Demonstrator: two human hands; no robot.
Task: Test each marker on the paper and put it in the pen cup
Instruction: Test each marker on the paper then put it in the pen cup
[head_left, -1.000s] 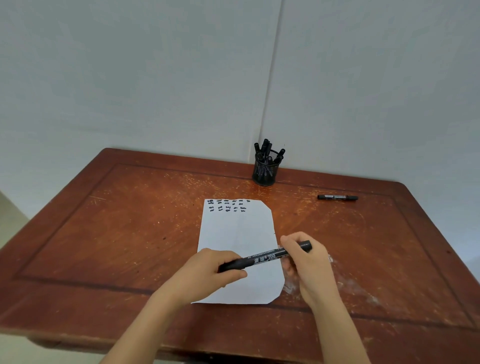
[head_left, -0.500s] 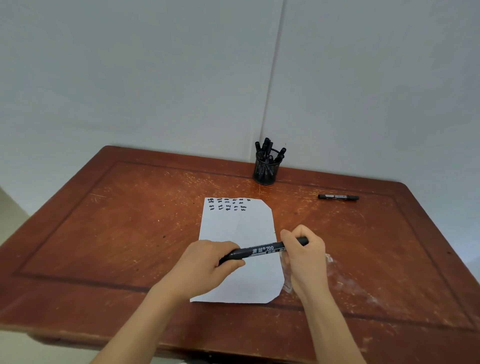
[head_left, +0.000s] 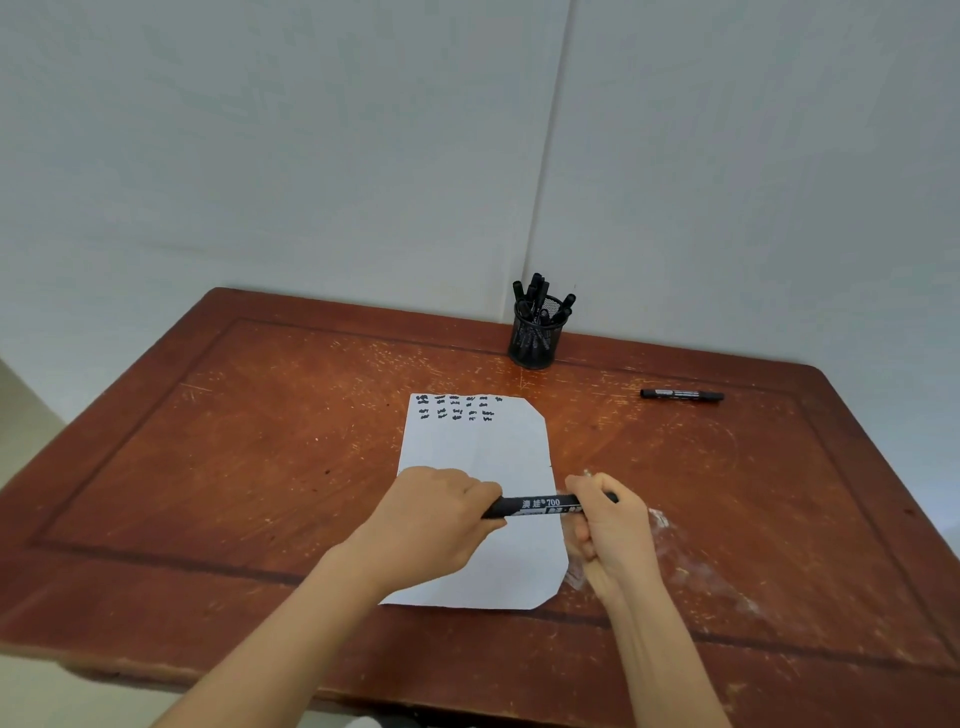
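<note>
Both bare forearms stretched from 6 o'clock toward 12, the left hand (head_left: 434, 519) curled knuckles-up round one end of the marker (head_left: 540, 505), the right hand (head_left: 610, 530) fisted round the other end, at 3 o'clock of the left.

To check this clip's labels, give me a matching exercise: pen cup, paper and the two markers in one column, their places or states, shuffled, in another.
Things:
1 pen cup
2 paper
3 near marker
4 far marker

States:
a gripped at its ends by the left hand and right hand
b lies flat, scribbles along its far edge
c stands at the back of the table, holding markers
d lies alone, right of the pen cup

Pairs: 1-c; 2-b; 3-a; 4-d
</note>
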